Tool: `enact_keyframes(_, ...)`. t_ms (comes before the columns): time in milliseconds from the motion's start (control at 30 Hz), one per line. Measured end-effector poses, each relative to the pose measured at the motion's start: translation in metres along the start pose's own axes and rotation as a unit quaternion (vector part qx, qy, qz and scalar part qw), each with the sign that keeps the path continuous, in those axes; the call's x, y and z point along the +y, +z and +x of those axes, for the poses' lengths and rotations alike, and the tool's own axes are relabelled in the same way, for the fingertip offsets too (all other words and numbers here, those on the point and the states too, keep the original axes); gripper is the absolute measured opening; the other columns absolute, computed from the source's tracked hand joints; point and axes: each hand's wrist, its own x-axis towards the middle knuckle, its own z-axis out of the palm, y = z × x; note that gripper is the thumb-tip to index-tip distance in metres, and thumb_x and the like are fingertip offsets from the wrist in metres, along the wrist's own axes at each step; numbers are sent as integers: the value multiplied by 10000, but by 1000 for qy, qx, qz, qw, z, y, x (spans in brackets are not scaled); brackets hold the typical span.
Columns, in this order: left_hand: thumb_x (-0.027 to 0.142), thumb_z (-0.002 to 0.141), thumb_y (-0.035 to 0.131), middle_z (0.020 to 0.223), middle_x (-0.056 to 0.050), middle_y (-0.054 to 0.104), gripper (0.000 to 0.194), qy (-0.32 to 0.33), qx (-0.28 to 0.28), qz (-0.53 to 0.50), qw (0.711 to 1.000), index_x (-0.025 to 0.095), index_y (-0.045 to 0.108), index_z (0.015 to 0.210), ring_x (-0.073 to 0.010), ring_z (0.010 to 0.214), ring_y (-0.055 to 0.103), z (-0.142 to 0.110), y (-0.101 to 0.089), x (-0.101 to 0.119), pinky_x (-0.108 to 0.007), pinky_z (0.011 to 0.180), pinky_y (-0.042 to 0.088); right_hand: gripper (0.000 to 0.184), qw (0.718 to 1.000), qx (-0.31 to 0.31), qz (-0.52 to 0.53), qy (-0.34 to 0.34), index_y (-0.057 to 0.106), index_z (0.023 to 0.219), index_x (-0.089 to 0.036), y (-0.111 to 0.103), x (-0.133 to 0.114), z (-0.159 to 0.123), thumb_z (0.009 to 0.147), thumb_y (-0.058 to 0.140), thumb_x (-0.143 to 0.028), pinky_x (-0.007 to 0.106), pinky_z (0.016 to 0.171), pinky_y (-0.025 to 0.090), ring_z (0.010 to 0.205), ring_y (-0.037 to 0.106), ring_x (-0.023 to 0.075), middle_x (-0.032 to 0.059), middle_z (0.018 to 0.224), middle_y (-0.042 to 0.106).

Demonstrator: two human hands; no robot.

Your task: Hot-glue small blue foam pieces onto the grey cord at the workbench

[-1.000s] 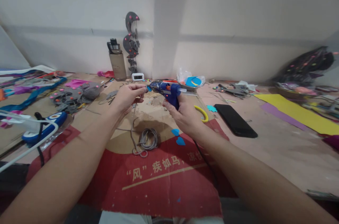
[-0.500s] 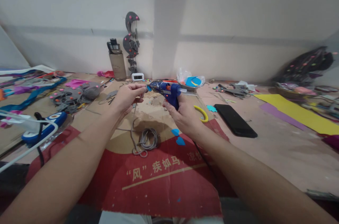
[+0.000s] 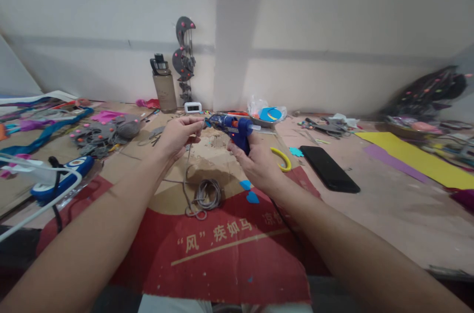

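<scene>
My right hand (image 3: 259,162) grips the handle of a blue glue gun (image 3: 235,128), its nozzle pointing left. My left hand (image 3: 179,136) is closed in a pinch just at the nozzle tip, holding the end of a thin grey cord (image 3: 187,157) that hangs down to a coil of grey cord (image 3: 207,194) on the cardboard. Two small blue cut-out pieces (image 3: 249,191) lie beside my right wrist. A yellow curved piece (image 3: 282,157) lies just right of my right hand.
A red and brown cardboard sheet (image 3: 222,249) covers the table in front. A black phone (image 3: 329,168) lies to the right, yellow and purple sheets (image 3: 418,157) farther right. A bottle (image 3: 164,85), a grey hanging ornament (image 3: 184,56) and a small clock (image 3: 193,107) stand at the back. Grey felt pieces (image 3: 103,133) and a power strip (image 3: 62,179) lie left.
</scene>
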Motion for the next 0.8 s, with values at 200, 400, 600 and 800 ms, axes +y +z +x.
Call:
enact_keyframes(200, 323, 582, 778, 593, 11, 529, 247, -5, -4, 2, 1000, 140, 665, 704, -56, 506, 440, -1, 1, 1, -174, 446, 381, 340, 1000, 8, -9, 6, 506, 1174, -190, 0, 0, -1, 874, 480, -348, 369, 783, 452, 913, 589, 234, 104, 1019, 631)
enact_keyframes(400, 318, 594, 772, 597, 12, 531, 227, -4, 1, 0, 1000, 145, 666, 696, -55, 502, 434, -2, 1, 2, -180, 448, 386, 332, 1000, 4, -4, 0, 514, 1161, -191, 0, -1, -1, 875, 481, -357, 374, 805, 451, 930, 589, 237, 103, 1019, 635)
enact_keyframes(600, 330, 573, 782, 598, 15, 541, 255, -6, -2, 1, 1000, 145, 669, 704, -52, 494, 436, -1, 1, 1, -184, 450, 387, 352, 1000, 10, -2, -4, 500, 1186, -192, 0, -1, 0, 876, 483, -359, 387, 834, 450, 952, 583, 237, 104, 1049, 629)
enact_keyframes(800, 319, 570, 790, 581, 17, 528, 247, -5, 0, -5, 1000, 141, 670, 692, -50, 495, 443, -1, 0, 0, -173, 436, 379, 356, 1000, 10, 10, 21, 512, 1170, -196, -1, 2, 0, 861, 499, -373, 373, 752, 470, 846, 598, 222, 94, 968, 648)
